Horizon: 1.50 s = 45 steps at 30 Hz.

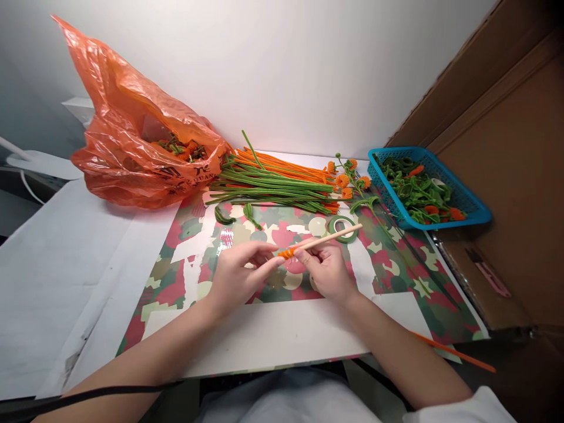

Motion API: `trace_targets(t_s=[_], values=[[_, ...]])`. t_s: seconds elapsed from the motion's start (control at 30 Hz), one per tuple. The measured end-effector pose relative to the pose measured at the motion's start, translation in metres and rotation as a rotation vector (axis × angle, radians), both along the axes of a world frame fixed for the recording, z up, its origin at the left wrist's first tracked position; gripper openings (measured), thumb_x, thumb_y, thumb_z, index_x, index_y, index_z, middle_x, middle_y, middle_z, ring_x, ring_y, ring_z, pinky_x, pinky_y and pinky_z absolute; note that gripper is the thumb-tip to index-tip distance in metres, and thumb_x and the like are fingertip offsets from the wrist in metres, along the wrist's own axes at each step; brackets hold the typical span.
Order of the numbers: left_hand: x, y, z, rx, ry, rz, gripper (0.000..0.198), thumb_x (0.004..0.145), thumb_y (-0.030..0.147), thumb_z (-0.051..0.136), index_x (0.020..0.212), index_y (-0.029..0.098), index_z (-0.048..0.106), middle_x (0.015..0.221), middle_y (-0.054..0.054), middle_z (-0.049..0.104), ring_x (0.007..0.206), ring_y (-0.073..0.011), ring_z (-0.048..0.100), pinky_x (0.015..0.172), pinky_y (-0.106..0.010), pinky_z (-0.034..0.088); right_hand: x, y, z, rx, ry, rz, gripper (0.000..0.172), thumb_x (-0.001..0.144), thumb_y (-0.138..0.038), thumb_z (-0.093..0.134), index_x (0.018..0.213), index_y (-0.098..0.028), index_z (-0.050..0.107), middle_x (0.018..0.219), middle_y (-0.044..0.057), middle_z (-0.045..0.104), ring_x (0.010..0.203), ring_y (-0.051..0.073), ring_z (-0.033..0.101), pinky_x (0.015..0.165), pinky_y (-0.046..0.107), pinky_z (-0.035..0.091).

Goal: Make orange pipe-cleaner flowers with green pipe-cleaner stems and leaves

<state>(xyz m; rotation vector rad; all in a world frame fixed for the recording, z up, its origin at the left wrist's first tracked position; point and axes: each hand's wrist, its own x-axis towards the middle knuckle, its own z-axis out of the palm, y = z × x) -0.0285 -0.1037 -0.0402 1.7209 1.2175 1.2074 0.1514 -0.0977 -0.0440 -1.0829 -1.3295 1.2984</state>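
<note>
Over the middle of the table, an orange pipe cleaner (288, 253) is wound in a coil around one end of a thin wooden stick (337, 234). My left hand (238, 276) pinches the coil's left end between thumb and fingers. With fingers closed, my right hand (329, 273) grips the stick just right of the coil, and the bare end points up to the right. Behind the stick's tip lies a roll of green tape (349, 237). Two short twisted green pieces lie beyond my left hand, one of them a folded green pipe cleaner (252, 216).
Green pipe cleaners (277, 187) and orange pipe cleaners (282, 161) lie bundled at the back. An orange plastic bag (145, 111) stands back left. Orange flowers (342, 181) lie beside a blue basket (473, 216) of green pieces. A pink cutter (491, 276) rests on cardboard at right.
</note>
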Motion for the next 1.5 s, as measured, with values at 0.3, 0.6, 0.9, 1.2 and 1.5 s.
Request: trace_targets(t_s=[0.3, 0.6, 0.9, 1.2, 1.5], values=[[-0.004, 0.004, -0.003, 0.764, 0.403, 0.036, 0.015, 0.082, 0.009, 0.07, 0.093, 0.016, 0.064, 0.076, -0.004, 0.074, 0.061, -0.0121, 0.066, 0.058, -0.021, 0.054, -0.003, 0.004, 0.007, -0.208, 0.206, -0.003, 0.04, 0.07, -0.055, 0.074, 0.072, -0.016, 0.063, 0.056, -0.005, 0.042, 0.054, 0.009, 0.04, 0.047, 0.023, 0.031], [-0.007, 0.006, -0.004, 0.771, 0.543, 0.041, 0.006, 0.091, 0.013, 0.058, 0.096, 0.015, 0.062, 0.072, -0.004, 0.068, 0.057, -0.0122, 0.059, 0.052, -0.021, 0.047, -0.002, 0.002, 0.007, -0.191, 0.179, 0.035, 0.038, 0.073, -0.054, 0.072, 0.076, -0.016, 0.067, 0.057, -0.005, 0.041, 0.054, 0.008, 0.037, 0.047, 0.023, 0.03], [-0.004, 0.003, 0.005, 0.026, 0.225, -0.189, 0.024, 0.095, 0.028, 0.048, 0.077, 0.017, 0.06, 0.057, 0.002, 0.056, 0.05, -0.0102, 0.05, 0.048, -0.02, 0.039, 0.0, -0.003, -0.002, 0.032, -0.015, 0.087, 0.035, 0.089, -0.049, 0.057, 0.091, -0.019, 0.075, 0.06, 0.0, 0.055, 0.058, 0.013, 0.047, 0.052, 0.025, 0.039], [-0.007, 0.004, 0.006, -0.876, -0.336, -0.553, 0.039, 0.087, 0.05, 0.057, 0.069, 0.017, 0.049, 0.054, 0.008, 0.037, 0.041, -0.005, 0.036, 0.04, -0.019, 0.027, 0.003, -0.005, 0.006, 0.139, 0.046, 0.233, 0.029, 0.089, -0.045, 0.059, 0.087, -0.021, 0.075, 0.069, 0.003, 0.067, 0.059, 0.013, 0.054, 0.053, 0.025, 0.042], [-0.002, 0.001, 0.002, 0.09, 0.233, -0.159, 0.017, 0.089, 0.031, 0.062, 0.1, 0.018, 0.066, 0.079, -0.004, 0.07, 0.062, -0.0139, 0.064, 0.056, -0.025, 0.052, -0.001, 0.003, 0.001, -0.213, 0.338, 0.118, 0.035, 0.081, -0.053, 0.067, 0.081, -0.018, 0.071, 0.049, -0.01, 0.027, 0.046, 0.006, 0.02, 0.047, 0.024, 0.02]])
